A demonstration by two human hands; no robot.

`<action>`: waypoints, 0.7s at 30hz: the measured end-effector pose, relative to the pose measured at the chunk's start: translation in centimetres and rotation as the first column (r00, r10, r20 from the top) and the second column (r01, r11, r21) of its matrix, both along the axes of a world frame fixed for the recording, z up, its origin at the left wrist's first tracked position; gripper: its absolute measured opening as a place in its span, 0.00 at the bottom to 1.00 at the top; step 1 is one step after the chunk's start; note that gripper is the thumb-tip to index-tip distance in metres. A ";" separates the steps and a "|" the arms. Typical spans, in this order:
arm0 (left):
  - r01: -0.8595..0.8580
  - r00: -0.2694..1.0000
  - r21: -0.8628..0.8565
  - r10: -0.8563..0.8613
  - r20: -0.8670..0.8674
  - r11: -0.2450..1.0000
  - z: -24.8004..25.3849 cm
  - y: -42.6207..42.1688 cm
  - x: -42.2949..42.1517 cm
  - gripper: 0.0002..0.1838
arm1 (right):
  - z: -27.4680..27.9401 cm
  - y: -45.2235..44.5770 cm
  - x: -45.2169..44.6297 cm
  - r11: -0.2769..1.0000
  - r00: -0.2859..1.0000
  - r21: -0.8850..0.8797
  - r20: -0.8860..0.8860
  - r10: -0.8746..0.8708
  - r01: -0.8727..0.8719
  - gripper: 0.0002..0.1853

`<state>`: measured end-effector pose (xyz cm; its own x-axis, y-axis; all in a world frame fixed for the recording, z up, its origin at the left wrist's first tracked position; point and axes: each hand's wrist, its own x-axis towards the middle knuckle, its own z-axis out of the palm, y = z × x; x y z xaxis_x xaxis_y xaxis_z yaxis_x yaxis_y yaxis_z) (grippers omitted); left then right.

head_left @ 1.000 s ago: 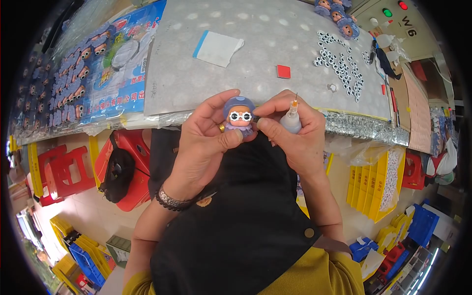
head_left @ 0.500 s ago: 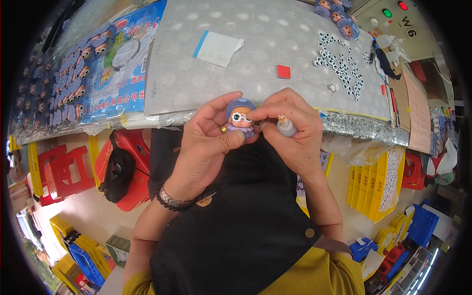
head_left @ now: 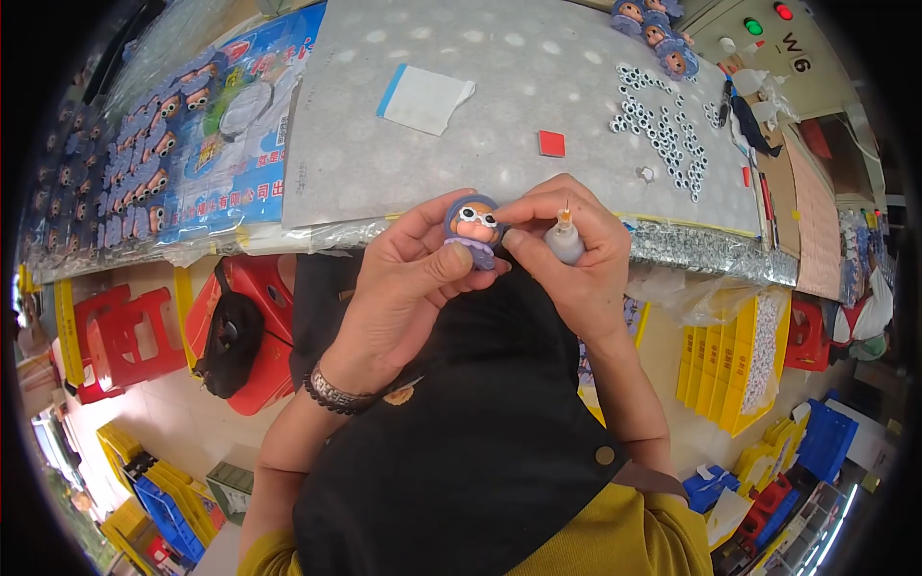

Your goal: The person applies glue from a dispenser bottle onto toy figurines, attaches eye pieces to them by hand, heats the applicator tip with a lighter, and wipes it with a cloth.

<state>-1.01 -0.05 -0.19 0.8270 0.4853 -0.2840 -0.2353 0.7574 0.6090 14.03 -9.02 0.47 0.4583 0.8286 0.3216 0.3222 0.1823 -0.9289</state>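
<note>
A small doll figurine (head_left: 471,230) with a purple-blue hood and ruffled collar is gripped by my left hand (head_left: 408,274), the thumb across its front. Two black-and-white eyes show on its face. My right hand (head_left: 576,254) is closed around a small needle-tipped bottle (head_left: 565,242), its tip pointing up. The right index fingertip touches the figurine's face beside the eye on the right. Many loose doll eyes (head_left: 663,130) lie on the grey table covering (head_left: 519,106) at the right.
Rows of finished-looking figurines (head_left: 144,158) stand at the left on a blue printed sheet (head_left: 235,182). More figurines (head_left: 663,38) sit at the back right. A white cloth (head_left: 427,98) and a red square (head_left: 551,144) lie mid-table. Pens and a black-handled tool (head_left: 749,120) are at the right edge.
The figurine has tilted back in my left hand, its face turning upward. The bottle in my right hand has become more upright, and the right fingertip stays at the face.
</note>
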 end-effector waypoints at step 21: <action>0.070 0.997 -0.116 -0.067 0.031 0.991 -0.2 0.2 -0.4 0.28 | 0.3 -0.1 0.4 0.996 0.955 0.083 0.296 0.006 -0.032 0.12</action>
<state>-1.42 0.11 -0.42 0.8654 0.3920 -0.3121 -0.1957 0.8378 0.5097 14.45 -9.11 0.79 0.3170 0.7992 0.5107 0.5751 0.2662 -0.7736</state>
